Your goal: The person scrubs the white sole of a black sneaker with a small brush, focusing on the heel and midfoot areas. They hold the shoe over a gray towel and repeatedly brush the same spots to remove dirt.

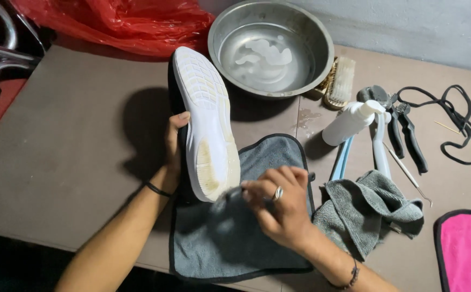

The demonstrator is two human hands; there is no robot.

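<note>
My left hand (174,141) grips a black shoe with a white sole (205,119), holding it on edge so the sole faces right. The heel rests on a grey cloth with black trim (230,243) spread on the table. My right hand (279,204), with a ring on one finger, is closed around something small and blurred pressed against the heel of the sole; what it holds I cannot make out clearly.
A metal basin of soapy water (270,47) stands at the back. To the right lie a wooden brush (342,82), a white spray bottle (352,121), pliers (405,132), a black lace (459,124), a crumpled grey towel (373,208) and a pink cloth (469,249). A red plastic bag (122,21) lies back left.
</note>
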